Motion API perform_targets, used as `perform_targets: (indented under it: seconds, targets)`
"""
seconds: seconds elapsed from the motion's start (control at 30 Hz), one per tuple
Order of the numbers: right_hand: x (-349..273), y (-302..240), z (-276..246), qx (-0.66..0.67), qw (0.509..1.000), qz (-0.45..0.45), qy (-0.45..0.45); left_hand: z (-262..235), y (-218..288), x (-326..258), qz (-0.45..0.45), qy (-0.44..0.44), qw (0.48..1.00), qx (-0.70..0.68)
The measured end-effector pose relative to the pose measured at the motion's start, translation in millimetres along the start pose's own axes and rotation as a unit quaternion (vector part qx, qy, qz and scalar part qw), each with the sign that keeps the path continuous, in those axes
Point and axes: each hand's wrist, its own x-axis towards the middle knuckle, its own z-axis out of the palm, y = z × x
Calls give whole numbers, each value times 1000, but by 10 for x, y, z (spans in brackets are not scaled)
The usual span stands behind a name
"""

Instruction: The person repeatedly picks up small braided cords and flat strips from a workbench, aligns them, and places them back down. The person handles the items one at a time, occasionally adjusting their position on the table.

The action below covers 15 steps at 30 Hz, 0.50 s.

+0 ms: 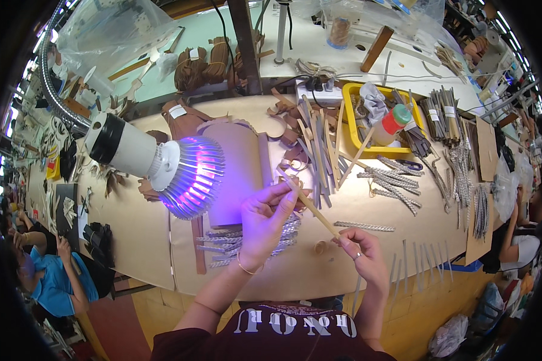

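A narrow tan strip (319,215), which looks like leather, runs slantwise between my two hands. My left hand (264,219) is closed on its upper part, thumb against fingers. At its lower end, my right hand (365,253) pinches the strip between thumb and fingertips. Just beyond my left fingers lie curled brown scraps (292,163). Silvery braided strips (220,245) lie in a bunch under and beside my left wrist. A single braided strip (367,226) rests on the table above my right hand.
A lamp with a finned head (193,174) throws violet light left of my hands, over a brown curved form (238,150). A yellow tray (350,114) holds a bottle with a green cap (397,120). Bundled strips (442,114) lie right; thin grey strips (417,265) line the table's front edge.
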Motion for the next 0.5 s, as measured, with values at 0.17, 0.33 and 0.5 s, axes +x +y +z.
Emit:
perform_targets:
  seconds: [0.17,0.33,0.5]
  targets:
    - [-9,-177,224,-241,927,-158,241,69,25,-101,245,39,942,226]
    - [-185,-545,354,-121,961,-223,111,121,80,-159,437,-70,815,374]
    - [-252,-725,456,-116,966,-210,99,190,71,-198,453,-111,802,373]
